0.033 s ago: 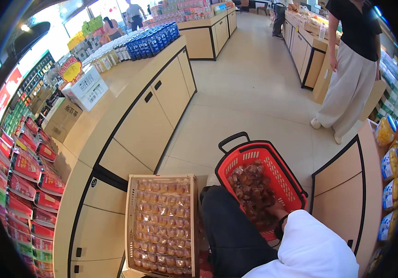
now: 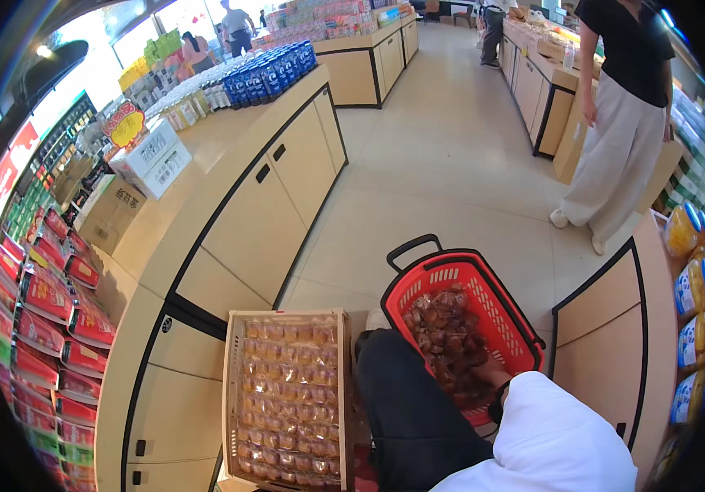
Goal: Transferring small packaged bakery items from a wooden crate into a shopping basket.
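A red plastic shopping basket (image 2: 504, 307) with black handles stands on the floor in front of me. Small brown packets in clear wrapping (image 2: 451, 332) are heaped inside it. My right hand (image 2: 492, 375) reaches down into the near end of the basket, against those packets. Its fingers are hidden or too blurred to make out, so whether they grip a packet cannot be told. To the left of my dark-trousered knee is a light wooden crate (image 2: 228, 385), with rows of small amber-brown, clear-wrapped packs (image 2: 288, 394). My left hand is out of view.
A long wooden counter (image 2: 242, 221) runs along the left, bearing cartons (image 2: 152, 156) and blue bottles (image 2: 270, 78). Red packages (image 2: 49, 295) hang at far left. On the right, a cabinet (image 2: 602, 344) carries yellow jars (image 2: 694, 283). A person in pale trousers (image 2: 619, 148) stands beyond it.
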`<state>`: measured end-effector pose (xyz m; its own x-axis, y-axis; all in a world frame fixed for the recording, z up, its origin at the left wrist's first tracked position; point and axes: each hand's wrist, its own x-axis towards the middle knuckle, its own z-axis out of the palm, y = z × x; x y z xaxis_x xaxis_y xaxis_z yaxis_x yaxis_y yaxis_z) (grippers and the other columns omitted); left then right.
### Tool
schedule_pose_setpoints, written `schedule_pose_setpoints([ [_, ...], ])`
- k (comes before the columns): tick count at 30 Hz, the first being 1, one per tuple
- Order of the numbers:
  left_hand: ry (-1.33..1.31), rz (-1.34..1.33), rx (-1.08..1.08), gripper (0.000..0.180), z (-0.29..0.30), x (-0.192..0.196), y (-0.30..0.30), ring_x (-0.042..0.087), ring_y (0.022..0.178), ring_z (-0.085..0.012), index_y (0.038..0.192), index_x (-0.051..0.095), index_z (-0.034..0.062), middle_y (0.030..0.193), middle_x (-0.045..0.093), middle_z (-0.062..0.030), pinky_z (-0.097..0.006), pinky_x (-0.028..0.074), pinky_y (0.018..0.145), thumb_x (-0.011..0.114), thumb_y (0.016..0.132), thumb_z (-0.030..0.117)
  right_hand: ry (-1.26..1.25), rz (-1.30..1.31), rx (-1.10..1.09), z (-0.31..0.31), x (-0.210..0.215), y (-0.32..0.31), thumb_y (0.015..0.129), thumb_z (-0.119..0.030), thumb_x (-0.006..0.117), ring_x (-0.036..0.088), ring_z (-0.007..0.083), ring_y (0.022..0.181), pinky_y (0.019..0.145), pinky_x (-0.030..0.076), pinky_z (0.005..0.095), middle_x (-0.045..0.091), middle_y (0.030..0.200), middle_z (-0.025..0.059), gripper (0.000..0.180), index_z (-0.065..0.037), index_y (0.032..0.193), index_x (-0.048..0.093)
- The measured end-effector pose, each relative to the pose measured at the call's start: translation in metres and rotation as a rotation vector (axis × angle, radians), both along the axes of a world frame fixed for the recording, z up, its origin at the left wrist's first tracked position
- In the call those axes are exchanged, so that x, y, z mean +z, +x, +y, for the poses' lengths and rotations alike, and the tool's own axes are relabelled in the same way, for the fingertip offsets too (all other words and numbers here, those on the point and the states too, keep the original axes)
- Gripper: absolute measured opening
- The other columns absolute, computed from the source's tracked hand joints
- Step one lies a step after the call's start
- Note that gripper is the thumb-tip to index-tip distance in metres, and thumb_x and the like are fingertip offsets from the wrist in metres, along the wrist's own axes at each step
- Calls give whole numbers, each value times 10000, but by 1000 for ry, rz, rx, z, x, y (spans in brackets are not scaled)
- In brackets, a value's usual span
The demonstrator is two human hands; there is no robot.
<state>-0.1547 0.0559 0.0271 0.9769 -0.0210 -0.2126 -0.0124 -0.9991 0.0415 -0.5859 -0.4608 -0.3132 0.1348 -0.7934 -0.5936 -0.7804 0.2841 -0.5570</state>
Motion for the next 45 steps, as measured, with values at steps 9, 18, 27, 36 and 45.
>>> schedule_pose_setpoints([
  [9,-511,251,-559,510,-93,12,27,543,1067,-302,1282,457,-7,1190,554,-196,-367,430,909,627,867,236,91,99,89,-5,21,-6,652,-473,716,480,363,1185,997,390,433,456,1330,168,859,-162,1370,363],
  [18,-413,763,-661,500,-186,3,-4,565,1068,-304,1254,510,32,1137,597,-192,-368,450,893,565,892,373,343,-273,-79,8,83,2,686,-440,710,493,363,1168,976,408,446,488,1288,177,791,-162,1355,389],
  [27,-596,672,-713,494,-169,-81,12,640,894,-248,1166,557,-16,988,648,-158,-335,503,756,624,847,356,742,-571,-502,29,95,23,721,-406,703,507,362,1151,955,426,459,520,1246,185,724,-162,1339,415],
  [36,-622,632,-619,571,-159,-109,21,653,888,-243,1186,560,11,949,665,-167,-319,504,783,636,814,438,773,-508,-623,28,126,36,756,-373,697,521,362,1133,933,444,472,552,1204,194,658,-162,1324,442],
  [45,-501,614,-674,559,-160,-99,20,649,915,-249,1203,557,16,989,658,-181,-338,502,783,629,828,424,752,-554,-522,45,118,12,814,-169,656,602,237,932,808,501,345,599,1096,119,439,-107,1222,506],
])
